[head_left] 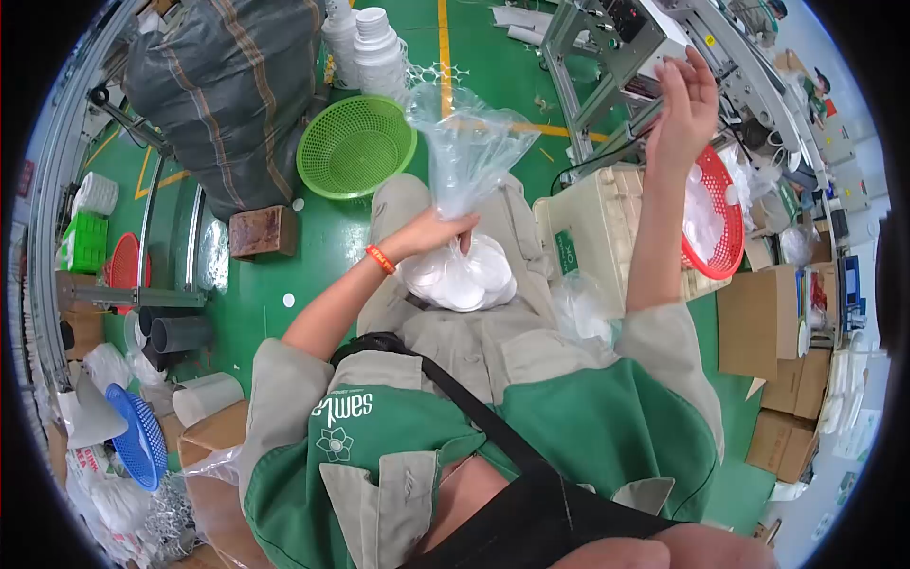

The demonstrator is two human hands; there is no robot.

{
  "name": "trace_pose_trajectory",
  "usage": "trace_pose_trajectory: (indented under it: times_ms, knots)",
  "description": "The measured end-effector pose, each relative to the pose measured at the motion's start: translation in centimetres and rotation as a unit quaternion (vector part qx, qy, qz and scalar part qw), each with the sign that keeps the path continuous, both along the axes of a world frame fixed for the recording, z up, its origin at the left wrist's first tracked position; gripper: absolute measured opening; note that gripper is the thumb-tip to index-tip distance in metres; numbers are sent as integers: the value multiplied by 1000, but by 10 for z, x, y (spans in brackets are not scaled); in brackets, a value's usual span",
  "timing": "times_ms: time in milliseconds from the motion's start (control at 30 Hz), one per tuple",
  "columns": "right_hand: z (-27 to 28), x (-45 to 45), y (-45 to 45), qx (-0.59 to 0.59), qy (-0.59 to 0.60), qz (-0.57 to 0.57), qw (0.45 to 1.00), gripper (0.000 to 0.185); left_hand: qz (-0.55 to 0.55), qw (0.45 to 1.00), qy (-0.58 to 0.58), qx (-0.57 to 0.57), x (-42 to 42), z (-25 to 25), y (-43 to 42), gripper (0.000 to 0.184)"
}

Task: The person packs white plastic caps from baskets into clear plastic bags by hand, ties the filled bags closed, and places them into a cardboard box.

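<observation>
The left hand [434,235] clasps one clear bag [466,166]; right of the bag, the right hand [686,106], fingers parted; left, one green basket [353,152].

Floor [251,351]: green, glossy, marked with yellow lines [444,52]. Metal frame [171,299] stands at left; machine [647,45] at upper right. Cartons [754,322] stacked along right side. Pale wall [861,104] beyond. Lighting bright.

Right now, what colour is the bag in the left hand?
The bag is clear, colourless plastic; head view.
</observation>
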State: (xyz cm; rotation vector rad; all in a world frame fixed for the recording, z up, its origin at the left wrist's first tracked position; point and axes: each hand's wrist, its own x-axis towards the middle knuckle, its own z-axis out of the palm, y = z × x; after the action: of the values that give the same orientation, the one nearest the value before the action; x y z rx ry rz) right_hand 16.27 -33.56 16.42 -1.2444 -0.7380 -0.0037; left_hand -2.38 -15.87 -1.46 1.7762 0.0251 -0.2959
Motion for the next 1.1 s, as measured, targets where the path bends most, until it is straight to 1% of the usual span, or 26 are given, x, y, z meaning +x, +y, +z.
trace_pose_trajectory:
  times_ms: [33, 67, 100, 133, 200, 233, 267, 333, 367, 400, 433, 467, 533, 600, 633, 667, 700, 733, 767, 800, 867, 900, 967, 1000, 1067, 1100]
  knots:
    - [10, -19, -4, -78, -177, -23, 981, 37, 10, 1000, -20, 19, 5, 9, -5, 40]
    - [16, -39, -11, -155, -343, -50, 925, 46, -6, 999, -18, 46, 14, 7, -6, 38]
    - [21, -72, -4, -231, -482, 47, 844, 51, -24, 997, -16, 72, 26, 3, -6, 36]
    - [23, -99, 10, -300, -601, 140, 728, 56, -3, 994, -36, 103, 34, 2, -8, 31]
    - [-31, -92, 24, -336, -646, 139, 671, 61, -54, 989, -135, 18, 37, 20, -15, 26]
    - [-62, -71, 25, -485, -621, 106, 607, 54, -89, 985, 8, 146, 38, 27, -8, 25]
    - [-88, -52, 22, -618, -578, 69, 528, 47, -111, 967, 30, 225, 36, 37, -5, 26]
    - [-108, -42, -1, -706, -356, 237, 564, 35, -39, 931, -141, 334, 31, 17, 7, 45]
    - [-133, -37, -14, -602, -212, 374, 673, 34, -19, 942, -94, 322, 23, 28, 4, 74]
    - [-127, -48, -17, -561, 30, 475, 677, 32, 16, 940, -169, 297, 12, 41, -6, 86]
    - [-127, -61, -17, -469, 389, 512, 606, 25, 47, 931, -242, 269, 1, 53, -18, 99]
    - [-145, -64, -17, -288, 588, 542, 527, 20, 40, 911, -291, 288, -9, 65, -30, 98]
    - [-166, -73, -15, -183, 556, 510, 630, 29, 12, 860, -366, 355, -21, 71, -49, 94]
    - [-117, -102, -11, -196, 548, 366, 726, 36, -17, 800, -394, 451, -24, 73, -59, 82]
    - [-127, -96, -8, -201, 543, 396, 713, 41, 8, 776, -448, 444, -20, 63, -58, 76]
    - [-133, -92, 0, -137, 581, 432, 676, 40, 20, 729, -483, 485, -17, 57, -51, 70]
    - [-129, -89, 1, -145, 599, 404, 676, 40, 35, 725, -507, 464, -17, 54, -47, 52]
    - [-137, -86, 0, -55, 591, 454, 665, 37, 47, 739, -524, 420, -17, 43, -41, 27]
    - [-130, -90, 0, 3, 656, 431, 620, 35, 60, 760, -517, 390, -18, 47, -40, 10]
    - [-150, -89, 6, 51, 662, 464, 586, 34, 60, 796, -500, 336, -15, 52, -40, 10]
    - [-181, -106, 8, 129, 728, 366, 565, 31, 31, 835, -491, 245, -11, 54, -40, 11]
    - [-197, -113, 9, 127, 730, 366, 563, 31, -2, 857, -492, 155, -13, 61, -48, 11]
    - [-221, -119, 17, 183, 753, 448, 445, 21, -43, 890, -439, 116, -26, 39, -62, 14]
    - [-181, -110, 12, 281, 869, 367, 178, 15, -49, 910, -412, -12, -34, 51, -70, 23]
    - [-162, -88, 0, 283, 783, 371, 410, 14, -95, 919, -378, -59, -33, 49, -69, 30]
    - [-158, -74, 3, 269, 736, 388, 485, 16, -110, 925, -360, -40, -31, 75, -64, 44]
